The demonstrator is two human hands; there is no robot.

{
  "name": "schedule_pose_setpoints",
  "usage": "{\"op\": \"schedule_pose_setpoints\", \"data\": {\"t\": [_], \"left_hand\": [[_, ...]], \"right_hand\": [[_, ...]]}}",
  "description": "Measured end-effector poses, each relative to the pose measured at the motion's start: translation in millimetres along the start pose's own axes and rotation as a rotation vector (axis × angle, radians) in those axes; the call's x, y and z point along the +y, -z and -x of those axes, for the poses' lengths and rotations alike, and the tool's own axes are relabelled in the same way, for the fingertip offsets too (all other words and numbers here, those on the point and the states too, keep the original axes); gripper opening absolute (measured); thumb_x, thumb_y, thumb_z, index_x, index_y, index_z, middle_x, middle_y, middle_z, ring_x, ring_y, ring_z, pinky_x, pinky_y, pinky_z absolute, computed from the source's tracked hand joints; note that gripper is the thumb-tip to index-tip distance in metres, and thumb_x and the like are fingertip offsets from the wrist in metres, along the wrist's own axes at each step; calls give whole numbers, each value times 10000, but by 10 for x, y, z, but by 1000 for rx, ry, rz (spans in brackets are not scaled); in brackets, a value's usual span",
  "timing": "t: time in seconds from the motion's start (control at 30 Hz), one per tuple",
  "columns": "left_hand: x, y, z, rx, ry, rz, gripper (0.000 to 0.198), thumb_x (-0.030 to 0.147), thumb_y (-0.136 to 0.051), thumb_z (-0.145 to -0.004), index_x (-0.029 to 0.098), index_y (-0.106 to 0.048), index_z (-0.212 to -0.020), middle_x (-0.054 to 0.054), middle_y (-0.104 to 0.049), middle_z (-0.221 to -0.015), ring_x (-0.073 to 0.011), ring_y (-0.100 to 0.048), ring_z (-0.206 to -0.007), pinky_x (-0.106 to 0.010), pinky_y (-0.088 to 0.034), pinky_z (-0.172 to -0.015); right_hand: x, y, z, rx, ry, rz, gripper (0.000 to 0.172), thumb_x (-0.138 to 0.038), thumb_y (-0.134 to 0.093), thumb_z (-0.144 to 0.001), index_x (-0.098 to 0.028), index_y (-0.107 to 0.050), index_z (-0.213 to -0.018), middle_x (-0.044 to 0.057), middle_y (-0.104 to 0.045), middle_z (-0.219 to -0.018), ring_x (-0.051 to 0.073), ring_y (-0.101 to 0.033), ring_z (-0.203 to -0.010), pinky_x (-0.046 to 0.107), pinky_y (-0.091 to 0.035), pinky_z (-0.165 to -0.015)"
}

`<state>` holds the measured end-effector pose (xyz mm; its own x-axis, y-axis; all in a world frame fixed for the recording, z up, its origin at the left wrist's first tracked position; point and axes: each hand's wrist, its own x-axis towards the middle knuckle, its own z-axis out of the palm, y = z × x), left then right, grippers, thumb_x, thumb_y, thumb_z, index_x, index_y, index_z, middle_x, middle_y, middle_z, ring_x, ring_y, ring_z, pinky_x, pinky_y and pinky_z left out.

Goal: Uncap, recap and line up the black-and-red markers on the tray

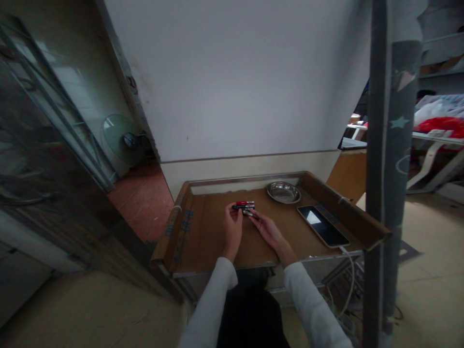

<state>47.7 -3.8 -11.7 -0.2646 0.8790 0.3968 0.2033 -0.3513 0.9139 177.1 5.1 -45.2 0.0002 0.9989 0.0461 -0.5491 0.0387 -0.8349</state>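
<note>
Both my hands rest on a brown tray-like tabletop [210, 237] with raised cardboard sides. My left hand [233, 231] is curled, its fingertips on a small bundle of red and black batteries [244, 206] lying on the table. My right hand [267, 229] reaches in from the right, its fingers pinched round a dark battery-like piece [250, 212] at the bundle's near end. The pieces are too small to make out exactly. White sleeves cover both my forearms.
A shallow metal dish [283, 192] sits at the back right of the tabletop. A phone [323, 225] with a lit screen lies along the right side, a white cable [348, 280] hanging from it. A grey post [384, 169] stands at the right. A white wall is behind.
</note>
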Motion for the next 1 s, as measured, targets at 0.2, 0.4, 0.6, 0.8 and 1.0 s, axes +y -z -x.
{"op": "schedule_pose_setpoints", "data": {"t": [0.2, 0.4, 0.6, 0.8, 1.0], "left_hand": [[-209, 105, -15, -16, 82, 47, 167, 229, -544, -809, 172, -502, -960, -56, -612, -933, -135, -603, -837, -291, -490, -796], [-345, 196, 11, -138, 91, 33, 139, 233, -565, -789, 162, -525, -901, -35, -614, -857, -137, -598, -782, -279, -481, -747], [-257, 217, 86, -520, -166, -203, 107, 165, -561, -783, 209, -574, -880, -5, -624, -902, -150, -581, -882, -297, -448, -838], [-262, 200, 40, -516, -316, -432, 164, 92, -537, -783, 209, -566, -894, -36, -579, -990, -193, -515, -1002, -376, -404, -915], [-288, 217, 15, -410, -353, -542, 252, 81, -523, -776, 204, -533, -996, -64, -498, -1088, -216, -457, -1045, -408, -389, -924]], "right_hand": [[-2, -64, 44, 71, 30, 45, 270, -318, -769, -590, -185, -722, -820, 52, -701, -975, 184, -638, -908, 341, -518, -876], [12, -48, 22, 175, 136, 121, 359, -327, -803, -521, -174, -703, -830, 36, -710, -858, 155, -638, -798, 340, -494, -858], [-11, 65, 28, 369, 362, 295, 338, -391, -750, -592, -172, -646, -828, 34, -683, -793, 161, -622, -725, 328, -504, -721], [-60, -16, 92, 217, 439, 584, 242, -402, -678, -677, -188, -641, -782, 42, -677, -808, 177, -611, -791, 327, -480, -765], [12, -61, 106, -106, 405, 937, 151, -270, -619, -718, -228, -661, -857, 24, -663, -883, 186, -588, -831, 350, -454, -793]]}}
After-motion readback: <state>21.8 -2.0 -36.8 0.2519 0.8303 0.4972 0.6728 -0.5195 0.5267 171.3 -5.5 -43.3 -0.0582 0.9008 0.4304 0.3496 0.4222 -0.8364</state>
